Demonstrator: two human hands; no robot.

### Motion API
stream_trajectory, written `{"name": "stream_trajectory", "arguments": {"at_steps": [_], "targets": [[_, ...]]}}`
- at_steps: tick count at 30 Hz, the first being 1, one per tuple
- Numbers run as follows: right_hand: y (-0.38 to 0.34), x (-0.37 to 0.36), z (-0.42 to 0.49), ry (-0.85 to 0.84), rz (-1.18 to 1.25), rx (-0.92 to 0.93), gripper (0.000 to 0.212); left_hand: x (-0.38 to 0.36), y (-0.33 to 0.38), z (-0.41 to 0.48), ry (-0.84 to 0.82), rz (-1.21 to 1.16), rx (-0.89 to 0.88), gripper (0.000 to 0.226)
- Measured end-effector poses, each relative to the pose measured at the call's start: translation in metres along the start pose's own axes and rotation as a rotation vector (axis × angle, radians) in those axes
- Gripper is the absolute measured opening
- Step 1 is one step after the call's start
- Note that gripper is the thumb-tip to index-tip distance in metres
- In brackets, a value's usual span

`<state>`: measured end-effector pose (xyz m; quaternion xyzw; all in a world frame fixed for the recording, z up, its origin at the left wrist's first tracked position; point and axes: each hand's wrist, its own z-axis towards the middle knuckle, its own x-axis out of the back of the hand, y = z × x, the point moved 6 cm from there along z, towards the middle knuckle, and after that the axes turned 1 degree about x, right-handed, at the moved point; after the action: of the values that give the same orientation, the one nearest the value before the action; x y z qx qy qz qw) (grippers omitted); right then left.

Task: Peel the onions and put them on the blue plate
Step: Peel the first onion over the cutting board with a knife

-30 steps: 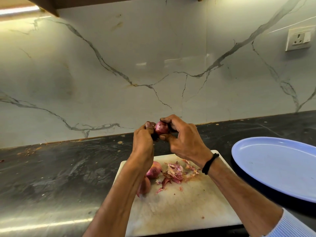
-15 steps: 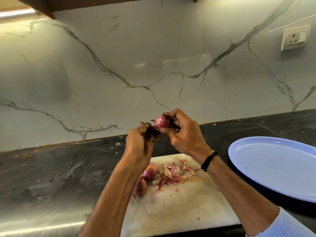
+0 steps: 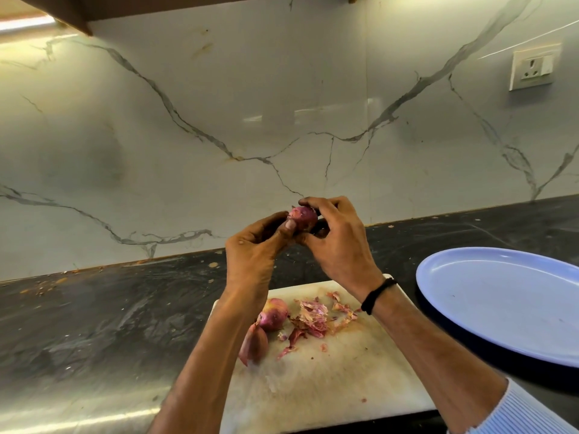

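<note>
Above the cutting board [image 3: 329, 380], the left hand [image 3: 253, 245] and right hand [image 3: 340, 242] both pinch a small red onion [image 3: 302, 217], left of the blue plate [image 3: 501, 296], while two more onions [image 3: 273, 314] lie on the board.

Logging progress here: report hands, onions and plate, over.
Right hand grips the onion, left hand pinches at its skin. Two more onions on the cutting board beside the peels. Blue plate bare, path clear.

Blue plate [image 3: 501, 302] cut off right, held onion [image 3: 302, 218] half behind fingers [image 3: 326, 203]
</note>
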<state>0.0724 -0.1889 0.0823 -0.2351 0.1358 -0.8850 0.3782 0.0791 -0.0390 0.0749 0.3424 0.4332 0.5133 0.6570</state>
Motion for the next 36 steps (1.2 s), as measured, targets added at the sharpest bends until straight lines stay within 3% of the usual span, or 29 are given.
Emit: {"name": "stream_trajectory", "arguments": {"at_steps": [5,15,36], "targets": [[0.001,-0.003,0.003,-0.053,0.139,-0.059,0.056,-0.001,0.001,0.001,0.008,-0.094,0.053,0.045],[-0.002,-0.004,0.004,-0.093,0.281,-0.082,0.046,-0.004,0.001,-0.001,-0.037,-0.246,0.155,0.045],[-0.019,-0.004,-0.004,-0.077,-0.036,0.209,0.038,0.0,-0.01,0.002,0.077,-0.301,0.259,0.025]]}}
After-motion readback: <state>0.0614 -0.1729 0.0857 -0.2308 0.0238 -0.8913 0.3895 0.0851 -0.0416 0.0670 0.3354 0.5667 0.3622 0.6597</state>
